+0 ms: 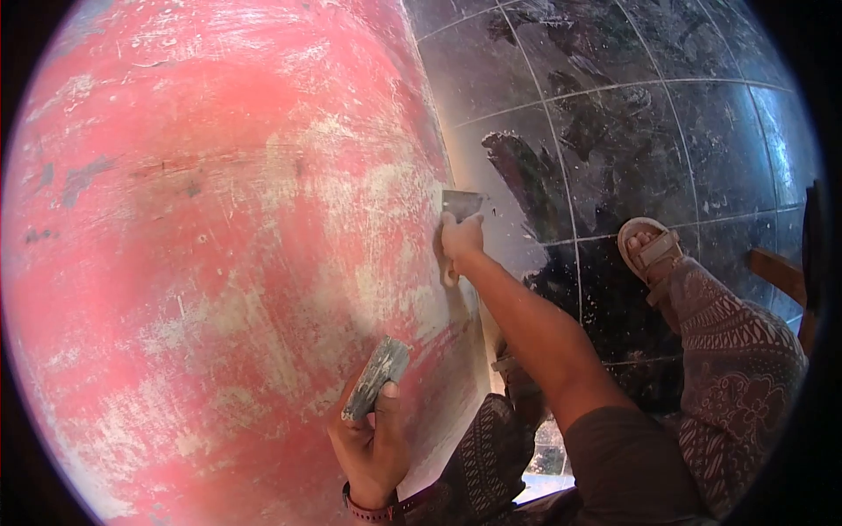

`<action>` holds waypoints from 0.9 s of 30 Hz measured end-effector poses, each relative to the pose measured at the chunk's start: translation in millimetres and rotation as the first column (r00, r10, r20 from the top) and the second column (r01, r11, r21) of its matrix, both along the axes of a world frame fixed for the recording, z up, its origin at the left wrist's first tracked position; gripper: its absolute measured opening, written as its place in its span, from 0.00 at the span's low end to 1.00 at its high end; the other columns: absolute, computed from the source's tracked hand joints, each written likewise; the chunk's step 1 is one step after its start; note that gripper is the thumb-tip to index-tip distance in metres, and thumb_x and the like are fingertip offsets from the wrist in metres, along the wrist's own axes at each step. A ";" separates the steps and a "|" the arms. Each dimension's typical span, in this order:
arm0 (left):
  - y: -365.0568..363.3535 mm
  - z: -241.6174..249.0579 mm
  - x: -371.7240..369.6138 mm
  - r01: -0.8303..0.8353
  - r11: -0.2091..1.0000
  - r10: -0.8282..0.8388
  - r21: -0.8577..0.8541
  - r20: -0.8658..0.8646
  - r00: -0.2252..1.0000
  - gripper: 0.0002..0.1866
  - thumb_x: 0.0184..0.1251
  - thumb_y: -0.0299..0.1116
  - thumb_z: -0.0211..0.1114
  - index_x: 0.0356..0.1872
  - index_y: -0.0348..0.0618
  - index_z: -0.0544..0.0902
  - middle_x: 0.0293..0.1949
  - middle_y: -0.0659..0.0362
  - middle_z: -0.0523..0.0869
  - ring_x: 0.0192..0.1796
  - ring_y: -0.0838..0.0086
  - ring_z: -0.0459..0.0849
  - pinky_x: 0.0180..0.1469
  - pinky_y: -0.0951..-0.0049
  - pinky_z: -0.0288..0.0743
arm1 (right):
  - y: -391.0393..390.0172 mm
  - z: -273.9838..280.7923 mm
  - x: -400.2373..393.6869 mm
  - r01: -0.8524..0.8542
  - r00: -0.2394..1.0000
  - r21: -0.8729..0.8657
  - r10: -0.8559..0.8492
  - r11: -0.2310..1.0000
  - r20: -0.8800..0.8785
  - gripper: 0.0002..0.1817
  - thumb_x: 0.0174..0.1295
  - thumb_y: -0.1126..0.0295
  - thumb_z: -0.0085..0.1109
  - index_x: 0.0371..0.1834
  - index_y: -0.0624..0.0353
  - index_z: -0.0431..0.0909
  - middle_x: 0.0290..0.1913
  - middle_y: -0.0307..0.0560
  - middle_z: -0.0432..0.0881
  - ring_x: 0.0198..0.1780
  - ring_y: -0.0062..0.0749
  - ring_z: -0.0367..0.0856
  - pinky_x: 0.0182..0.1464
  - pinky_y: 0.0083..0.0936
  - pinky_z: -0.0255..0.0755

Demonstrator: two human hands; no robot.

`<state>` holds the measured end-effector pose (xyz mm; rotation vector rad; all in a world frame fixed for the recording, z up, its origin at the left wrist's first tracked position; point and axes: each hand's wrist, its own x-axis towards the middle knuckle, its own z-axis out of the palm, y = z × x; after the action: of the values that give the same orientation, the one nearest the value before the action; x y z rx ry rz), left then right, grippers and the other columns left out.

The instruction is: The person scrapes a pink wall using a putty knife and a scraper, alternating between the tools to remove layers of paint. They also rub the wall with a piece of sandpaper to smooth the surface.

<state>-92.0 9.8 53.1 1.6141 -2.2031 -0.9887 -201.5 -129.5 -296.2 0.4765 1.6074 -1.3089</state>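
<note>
My right hand (pixel 462 237) is closed around a putty knife (pixel 463 201). Its wide metal blade lies at the foot of the wall, where the wall meets the floor, and the handle end shows below my fist. Lower down, my left hand (pixel 379 451), with a band on the wrist, grips a grey rectangular block (pixel 377 377) smeared with pale material, held in front of the wall between thumb and fingers. The wall (pixel 219 245) is pink with patchy, scraped whitish areas.
Dark floor tiles (pixel 623 149) with light grout lines lie to the right. Pale dust (pixel 504 202) covers the floor along the wall. My sandalled foot (pixel 649 250) stands on the tiles, and a brown wooden piece (pixel 776 273) is at the right edge.
</note>
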 end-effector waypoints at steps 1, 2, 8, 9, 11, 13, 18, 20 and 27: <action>0.2 -2.4 0.9 0.005 1.000 -0.005 -0.014 -0.016 1.000 0.13 0.81 0.31 0.66 0.54 0.29 0.86 0.46 0.59 0.91 0.48 0.79 0.84 0.53 0.74 0.76 | 4.0 1.9 3.2 -0.031 0.999 -0.022 0.031 0.999 -0.032 0.44 0.73 0.55 0.63 0.76 0.80 0.52 0.67 0.81 0.77 0.68 0.67 0.80 0.68 0.44 0.75; 2.2 -2.9 -0.2 -0.001 1.000 0.001 -0.012 -0.010 1.000 0.13 0.81 0.31 0.66 0.54 0.29 0.86 0.46 0.59 0.91 0.48 0.79 0.84 0.53 0.74 0.76 | 10.6 2.9 9.6 -0.065 0.997 -0.037 0.062 0.997 -0.054 0.44 0.73 0.55 0.63 0.76 0.80 0.52 0.66 0.81 0.77 0.67 0.67 0.81 0.67 0.44 0.76; 1.2 1.5 3.1 -0.003 1.000 0.003 -0.001 0.041 0.999 0.16 0.81 0.32 0.66 0.58 0.31 0.86 0.44 0.61 0.90 0.46 0.79 0.81 0.48 0.74 0.74 | -10.5 -10.3 -9.0 0.019 0.990 -0.006 -0.018 1.000 0.140 0.41 0.75 0.54 0.61 0.72 0.80 0.56 0.65 0.83 0.78 0.66 0.70 0.82 0.69 0.46 0.75; 1.1 0.7 3.3 -0.004 1.000 0.004 -0.004 0.035 0.999 0.15 0.80 0.32 0.66 0.58 0.31 0.86 0.43 0.61 0.90 0.45 0.80 0.80 0.48 0.74 0.74 | -12.8 -14.2 -7.4 0.025 0.995 -0.021 -0.023 0.999 0.101 0.41 0.75 0.54 0.61 0.74 0.79 0.55 0.63 0.79 0.80 0.59 0.65 0.84 0.60 0.46 0.78; -1.3 -1.6 0.8 -0.004 1.000 0.004 -0.002 0.024 1.000 0.14 0.81 0.31 0.66 0.57 0.30 0.86 0.44 0.61 0.90 0.46 0.80 0.82 0.49 0.74 0.75 | -13.0 -23.2 2.2 0.039 0.999 -0.052 -0.037 0.998 0.036 0.41 0.76 0.54 0.61 0.76 0.77 0.54 0.59 0.71 0.83 0.44 0.54 0.90 0.42 0.45 0.83; 0.9 -2.1 0.4 -0.012 1.000 0.011 0.021 0.026 1.000 0.12 0.81 0.30 0.66 0.53 0.30 0.87 0.45 0.61 0.92 0.49 0.79 0.84 0.54 0.75 0.76 | -0.8 -22.0 2.9 -0.034 0.998 -0.037 0.032 0.999 -0.060 0.39 0.76 0.53 0.60 0.74 0.75 0.57 0.62 0.73 0.82 0.54 0.59 0.88 0.54 0.46 0.81; -3.2 -1.0 -2.2 -0.002 0.999 0.004 -0.048 0.037 0.999 0.12 0.82 0.32 0.65 0.53 0.32 0.87 0.38 0.66 0.86 0.40 0.83 0.77 0.43 0.77 0.70 | 20.4 13.7 -22.8 0.239 0.945 -0.294 -0.152 0.926 0.290 0.25 0.81 0.53 0.55 0.65 0.65 0.65 0.38 0.49 0.80 0.27 0.31 0.74 0.29 0.31 0.73; -2.5 0.6 -4.0 -0.017 0.999 0.016 -0.046 -0.021 1.000 0.13 0.83 0.35 0.64 0.51 0.34 0.88 0.32 0.70 0.82 0.35 0.85 0.72 0.37 0.78 0.67 | 42.6 64.7 -41.4 0.550 0.773 -0.420 -0.249 0.722 0.584 0.19 0.83 0.55 0.52 0.60 0.60 0.68 0.35 0.45 0.78 0.26 0.27 0.69 0.29 0.29 0.71; 20.8 -14.0 -28.0 -0.239 0.893 0.424 0.382 -0.530 0.734 0.15 0.86 0.42 0.61 0.59 0.41 0.83 0.51 0.58 0.88 0.51 0.71 0.85 0.55 0.65 0.77 | 141.3 236.6 -37.4 0.796 0.600 -0.568 -0.150 0.208 0.786 0.13 0.87 0.59 0.48 0.57 0.55 0.75 0.40 0.42 0.80 0.35 0.28 0.76 0.39 0.27 0.75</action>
<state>-120.0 30.7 39.1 1.4490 -1.3261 -1.5031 -238.8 11.9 -59.6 0.6374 -0.0636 -2.0555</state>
